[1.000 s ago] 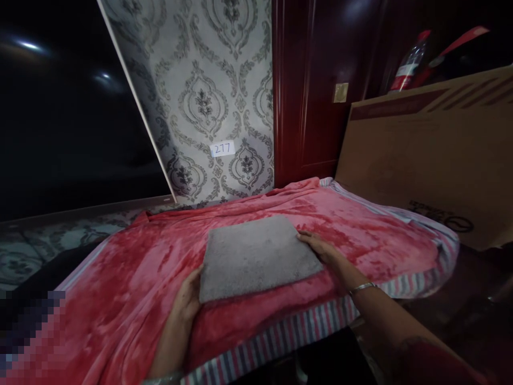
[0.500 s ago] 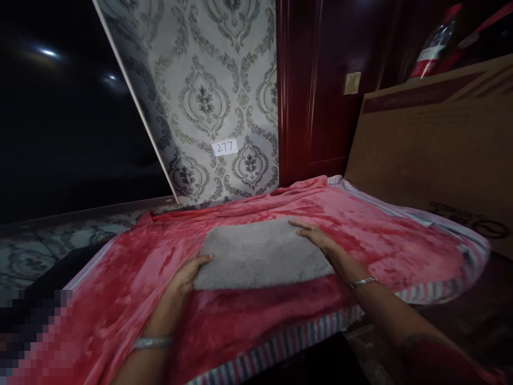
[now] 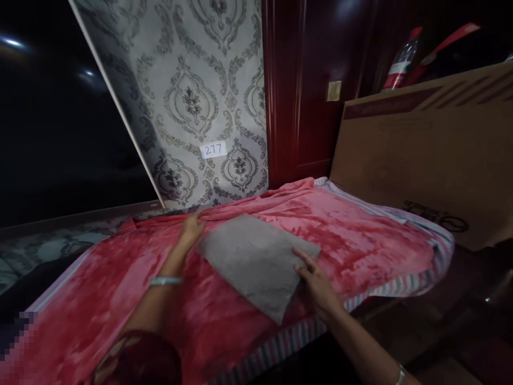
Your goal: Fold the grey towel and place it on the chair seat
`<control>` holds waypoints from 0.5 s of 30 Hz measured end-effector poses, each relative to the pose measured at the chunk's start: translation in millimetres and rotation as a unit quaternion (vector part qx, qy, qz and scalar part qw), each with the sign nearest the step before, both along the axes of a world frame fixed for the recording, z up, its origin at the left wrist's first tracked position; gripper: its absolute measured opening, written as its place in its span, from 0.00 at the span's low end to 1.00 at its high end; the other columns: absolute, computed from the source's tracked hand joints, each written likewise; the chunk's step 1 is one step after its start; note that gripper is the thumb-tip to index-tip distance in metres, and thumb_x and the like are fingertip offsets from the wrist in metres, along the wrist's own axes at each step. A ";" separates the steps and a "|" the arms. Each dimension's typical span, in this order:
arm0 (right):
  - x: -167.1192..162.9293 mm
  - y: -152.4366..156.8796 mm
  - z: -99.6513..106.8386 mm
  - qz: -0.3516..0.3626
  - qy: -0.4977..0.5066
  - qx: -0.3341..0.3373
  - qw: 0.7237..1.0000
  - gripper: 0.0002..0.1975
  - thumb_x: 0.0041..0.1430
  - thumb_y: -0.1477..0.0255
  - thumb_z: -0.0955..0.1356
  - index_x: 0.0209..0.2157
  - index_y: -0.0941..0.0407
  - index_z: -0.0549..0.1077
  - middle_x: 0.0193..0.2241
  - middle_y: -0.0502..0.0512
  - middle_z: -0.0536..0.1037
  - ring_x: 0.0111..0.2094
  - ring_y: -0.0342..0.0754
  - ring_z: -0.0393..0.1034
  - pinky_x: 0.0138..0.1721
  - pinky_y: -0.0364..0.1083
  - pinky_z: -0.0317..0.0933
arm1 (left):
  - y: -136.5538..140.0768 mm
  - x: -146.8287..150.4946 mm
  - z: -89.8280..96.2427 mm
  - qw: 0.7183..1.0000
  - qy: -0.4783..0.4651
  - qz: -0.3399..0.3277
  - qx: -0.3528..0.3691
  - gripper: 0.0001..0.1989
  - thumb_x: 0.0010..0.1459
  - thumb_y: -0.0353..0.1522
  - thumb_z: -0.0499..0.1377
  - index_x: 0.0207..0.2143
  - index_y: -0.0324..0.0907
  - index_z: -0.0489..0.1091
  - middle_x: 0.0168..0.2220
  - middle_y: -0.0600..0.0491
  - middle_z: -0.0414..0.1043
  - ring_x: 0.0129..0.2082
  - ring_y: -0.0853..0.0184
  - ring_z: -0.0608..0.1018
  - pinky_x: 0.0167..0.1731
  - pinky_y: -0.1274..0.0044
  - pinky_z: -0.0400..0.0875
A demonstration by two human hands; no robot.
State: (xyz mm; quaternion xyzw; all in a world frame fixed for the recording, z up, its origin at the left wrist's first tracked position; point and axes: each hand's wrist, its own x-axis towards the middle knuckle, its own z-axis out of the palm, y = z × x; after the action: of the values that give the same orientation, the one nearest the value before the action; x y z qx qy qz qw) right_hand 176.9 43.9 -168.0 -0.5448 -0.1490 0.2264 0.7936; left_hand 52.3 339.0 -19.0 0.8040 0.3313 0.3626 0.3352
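Observation:
A grey cloth [image 3: 252, 256], flat and apparently folded, lies turned at an angle on the pink-red plush blanket [image 3: 160, 315], one corner pointing towards me. My right hand [image 3: 316, 280] is at its right edge, with stretched, parted fingers resting on the top face; the rest of that hand is partly hidden. Just beyond the cloth's left corner, my left hand [image 3: 192, 230] hovers over or touches the blanket. Motion smears its fingers, so whether they are closed does not show. Each wrist carries a silvery bracelet.
A large dark screen [image 3: 68, 117] stands at left. Behind the blanket are a patterned wall with a paper label [image 3: 213, 149] reading 277 and a dark red door panel [image 3: 304, 80]. At right is a big cardboard box [image 3: 401, 144], a red-capped bottle [image 3: 401, 64] near its top edge.
The grey cloth has turned from lying square to lying diagonally. My left hand has come off its left edge and moved away from me; my right hand has shifted nearer me along the right side.

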 end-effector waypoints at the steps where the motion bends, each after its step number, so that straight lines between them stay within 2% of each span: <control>1: -5.7 -0.1 -8.1 0.010 0.018 0.000 1.000 0.40 0.41 0.60 0.74 0.58 0.53 0.71 0.51 0.57 0.77 0.49 0.55 0.73 0.50 0.52 0.67 | -13.4 -6.4 -11.7 1.000 -0.003 0.006 0.008 0.12 0.50 0.23 0.57 0.39 0.37 0.74 0.31 0.52 0.75 0.31 0.66 0.75 0.43 0.72 0.71; 3: -11.6 -1.5 -16.1 0.025 0.043 0.002 0.999 0.40 0.41 0.61 0.74 0.60 0.52 0.70 0.50 0.56 0.78 0.50 0.55 0.73 0.50 0.53 0.68 | -53.2 -29.7 -44.0 0.999 0.001 -0.028 -0.028 0.09 0.53 0.28 0.59 0.36 0.39 0.76 0.26 0.54 0.74 0.25 0.67 0.73 0.35 0.74 0.73; 5: -12.3 -3.4 -13.6 0.030 0.060 0.008 0.998 0.40 0.41 0.63 0.74 0.60 0.51 0.69 0.50 0.55 0.78 0.49 0.54 0.74 0.49 0.52 0.69 | -105.3 -60.7 -84.5 0.975 0.017 -0.155 -0.157 0.09 0.51 0.38 0.64 0.30 0.42 0.78 0.22 0.52 0.73 0.23 0.65 0.73 0.31 0.74 0.73; 7: -11.3 -3.7 -4.3 0.033 0.074 0.009 0.997 0.40 0.42 0.64 0.74 0.61 0.50 0.68 0.49 0.55 0.78 0.47 0.54 0.75 0.45 0.50 0.71 | -159.0 -87.5 -124.7 0.913 0.090 -0.278 -0.285 0.14 0.49 0.46 0.66 0.27 0.45 0.80 0.22 0.49 0.75 0.22 0.62 0.76 0.31 0.69 0.75; 9: -12.7 -2.1 8.1 0.034 0.083 0.003 0.996 0.40 0.43 0.64 0.73 0.62 0.49 0.67 0.47 0.55 0.79 0.43 0.54 0.76 0.37 0.49 0.72 | -203.0 -99.2 -154.2 0.842 0.132 -0.383 -0.357 0.16 0.47 0.50 0.67 0.29 0.49 0.82 0.29 0.44 0.80 0.30 0.52 0.81 0.40 0.60 0.75; 10: -15.3 -1.1 14.4 0.033 0.086 0.001 0.996 0.41 0.44 0.64 0.72 0.62 0.49 0.66 0.46 0.55 0.79 0.41 0.53 0.76 0.34 0.48 0.72 | -219.3 -98.1 -162.7 0.820 0.104 -0.394 -0.402 0.18 0.47 0.51 0.67 0.35 0.52 0.83 0.36 0.42 0.81 0.37 0.49 0.82 0.45 0.58 0.74; 12: -24.9 -0.7 25.2 0.029 0.090 0.008 0.995 0.43 0.44 0.64 0.72 0.64 0.49 0.64 0.47 0.55 0.79 0.39 0.52 0.76 0.31 0.47 0.71 | -240.6 -84.1 -167.3 0.803 -0.010 -0.362 -0.474 0.30 0.43 0.53 0.68 0.49 0.54 0.78 0.50 0.40 0.77 0.44 0.47 0.81 0.45 0.57 0.74; 13: -31.9 -2.1 29.0 0.029 0.092 0.015 0.995 0.44 0.44 0.64 0.72 0.65 0.48 0.62 0.47 0.54 0.79 0.39 0.52 0.75 0.32 0.47 0.71 | -247.1 -73.5 -165.2 0.798 -0.063 -0.352 -0.485 0.33 0.43 0.52 0.69 0.52 0.53 0.76 0.55 0.41 0.73 0.49 0.48 0.79 0.50 0.58 0.73; 15: -48.9 -8.6 31.9 0.037 0.100 0.019 0.994 0.45 0.44 0.64 0.73 0.66 0.48 0.61 0.47 0.54 0.78 0.39 0.52 0.75 0.34 0.47 0.71 | -256.5 -51.3 -158.8 0.798 -0.154 -0.319 -0.488 0.34 0.44 0.49 0.71 0.53 0.50 0.75 0.57 0.42 0.72 0.59 0.51 0.73 0.62 0.63 0.63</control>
State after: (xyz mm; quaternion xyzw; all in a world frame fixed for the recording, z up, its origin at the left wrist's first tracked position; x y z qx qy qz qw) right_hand 128.0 35.3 -136.1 -0.4982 -0.0936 0.3056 0.8060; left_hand 1.0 82.5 -177.8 0.5275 0.1331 0.1444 0.8265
